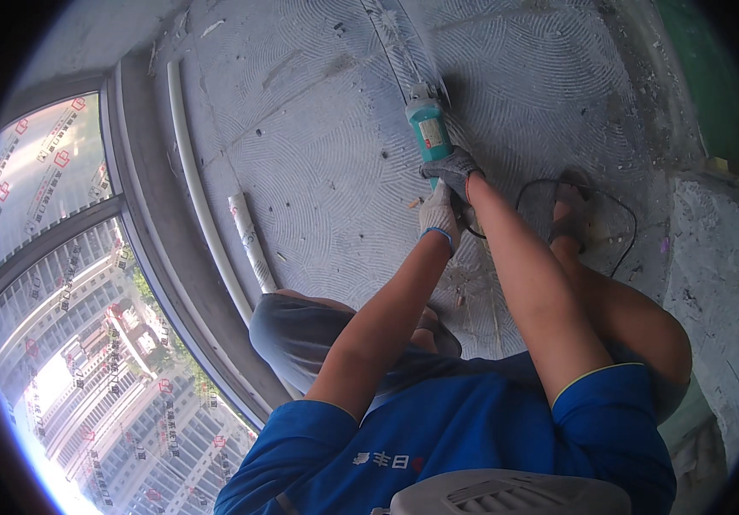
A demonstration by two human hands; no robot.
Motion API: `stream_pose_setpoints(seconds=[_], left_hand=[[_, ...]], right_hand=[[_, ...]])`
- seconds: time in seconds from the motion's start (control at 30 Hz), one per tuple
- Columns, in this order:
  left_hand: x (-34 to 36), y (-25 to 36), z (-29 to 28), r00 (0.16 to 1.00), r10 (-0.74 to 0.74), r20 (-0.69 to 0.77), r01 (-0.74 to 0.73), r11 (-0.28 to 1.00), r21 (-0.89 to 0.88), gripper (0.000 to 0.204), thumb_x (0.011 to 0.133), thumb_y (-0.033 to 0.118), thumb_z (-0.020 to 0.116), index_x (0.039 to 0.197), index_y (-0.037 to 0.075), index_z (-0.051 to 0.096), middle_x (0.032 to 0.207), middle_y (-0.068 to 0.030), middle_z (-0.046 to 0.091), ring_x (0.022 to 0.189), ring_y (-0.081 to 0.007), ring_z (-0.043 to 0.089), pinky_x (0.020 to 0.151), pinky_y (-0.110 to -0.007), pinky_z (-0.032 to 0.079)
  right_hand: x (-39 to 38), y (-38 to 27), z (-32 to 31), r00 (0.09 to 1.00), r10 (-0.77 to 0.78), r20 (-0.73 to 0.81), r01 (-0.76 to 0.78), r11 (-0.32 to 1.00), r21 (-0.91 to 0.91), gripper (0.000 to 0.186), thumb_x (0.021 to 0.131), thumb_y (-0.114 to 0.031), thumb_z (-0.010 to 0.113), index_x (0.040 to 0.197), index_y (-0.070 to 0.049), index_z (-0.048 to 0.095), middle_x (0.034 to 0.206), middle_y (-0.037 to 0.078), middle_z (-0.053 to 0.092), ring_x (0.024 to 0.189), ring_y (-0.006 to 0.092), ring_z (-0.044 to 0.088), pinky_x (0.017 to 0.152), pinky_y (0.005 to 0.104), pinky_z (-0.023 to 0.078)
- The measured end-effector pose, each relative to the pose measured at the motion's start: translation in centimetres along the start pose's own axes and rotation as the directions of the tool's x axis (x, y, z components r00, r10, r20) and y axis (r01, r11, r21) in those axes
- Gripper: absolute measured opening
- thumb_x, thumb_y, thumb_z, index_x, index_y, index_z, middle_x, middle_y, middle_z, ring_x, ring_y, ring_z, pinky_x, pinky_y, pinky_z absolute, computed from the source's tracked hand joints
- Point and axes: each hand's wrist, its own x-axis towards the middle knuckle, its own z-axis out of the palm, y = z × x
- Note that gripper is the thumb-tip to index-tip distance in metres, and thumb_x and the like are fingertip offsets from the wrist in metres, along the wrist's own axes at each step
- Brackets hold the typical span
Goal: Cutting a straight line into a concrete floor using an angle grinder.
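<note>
Grinder sits dead ahead of both hands, body pointing away from the person; long axis runs from the hands outward, head end tipped a little to the left; nothing sits between hands and tool.

Right hand, dark glove, is the forward one and nearer the head; wrapped round the rear half of the body from the right side. Left hand, pale glove, is just behind it, nearer the person; looks closed round the tail, though its fingers are partly hidden, so exact finger placement I can't tell; the two gloves touch or nearly so.

Key relation: head vs. lines on the floor; they start around the head and run on beyond it, away from the hands, leaning left; tool axis is roughly in line with them. Disc is too small and hazy to make out; can't tell whether it touches the floor.

Cord loops out to the right of the hands, past the right foot; pipe and shorter tube lie well left of the hands, window beyond them.
</note>
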Motion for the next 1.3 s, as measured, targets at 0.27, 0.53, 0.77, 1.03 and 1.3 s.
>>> stream_pose_setpoints(seconds=[0.27, 0.53, 0.77, 1.03, 1.3], left_hand=[[-1.2, 0.1, 0.4, 0.999, 0.025, -0.02, -0.024, 0.999, 0.034, 0.032, 0.094, 0.042, 0.057, 0.097, 0.011, 0.061, 0.079, -0.0028, 0.061, 0.064, -0.0174, 0.057, 0.055, -0.036, 0.047], [0.0, -0.5, -0.7, 0.998, 0.024, 0.051, -0.024, 1.0, -0.007, 0.032, 0.094, 0.042, 0.057, 0.098, 0.011, 0.061, 0.078, -0.0028, 0.061, 0.064, -0.0172, 0.058, 0.057, -0.036, 0.05], [-0.1, -1.0, -0.5, 0.999, 0.014, 0.037, -0.013, 1.0, -0.017, 0.032, 0.091, 0.044, 0.061, 0.09, 0.013, 0.06, 0.069, -0.0007, 0.053, 0.059, -0.015, 0.051, 0.053, -0.034, 0.045], [-0.6, -1.3, -0.3, 1.0, 0.011, 0.015, -0.011, 1.0, -0.004, 0.034, 0.091, 0.046, 0.062, 0.089, 0.013, 0.06, 0.067, 0.0, 0.051, 0.057, -0.0147, 0.049, 0.052, -0.034, 0.045], [-0.2, -1.7, -1.4, 0.999, 0.035, 0.027, -0.033, 0.998, -0.049, 0.035, 0.091, 0.047, 0.06, 0.091, 0.012, 0.061, 0.069, -0.0018, 0.053, 0.057, -0.0161, 0.05, 0.052, -0.034, 0.046]], right_hand=[[0.0, 0.2, 0.1, 1.0, -0.009, -0.02, 0.008, 0.999, -0.036, 0.051, 0.063, -0.026, 0.085, 0.104, -0.002, 0.067, 0.101, 0.014, 0.071, 0.092, 0.0242, 0.068, 0.084, 0.0355, 0.052], [-0.1, 0.5, 0.3, 1.0, -0.017, 0.01, 0.017, 1.0, -0.017, 0.052, 0.063, -0.026, 0.084, 0.105, -0.002, 0.066, 0.101, 0.015, 0.071, 0.092, 0.0243, 0.068, 0.084, 0.0351, 0.052], [-0.1, 1.2, 0.3, 0.999, -0.032, -0.009, 0.033, 0.999, 0.025, 0.041, 0.067, -0.022, 0.082, 0.101, -0.004, 0.067, 0.094, 0.011, 0.07, 0.084, 0.0206, 0.065, 0.08, 0.0349, 0.051], [0.2, 1.8, 0.1, 1.0, -0.016, -0.003, 0.016, 1.0, -0.011, 0.051, 0.064, -0.025, 0.084, 0.105, -0.001, 0.066, 0.1, 0.014, 0.07, 0.09, 0.0238, 0.068, 0.082, 0.0352, 0.052], [-0.6, 1.8, 1.1, 0.999, -0.039, -0.032, 0.039, 0.999, 0.015, 0.04, 0.068, -0.02, 0.083, 0.099, -0.003, 0.066, 0.093, 0.012, 0.07, 0.083, 0.0222, 0.065, 0.078, 0.0359, 0.052]])
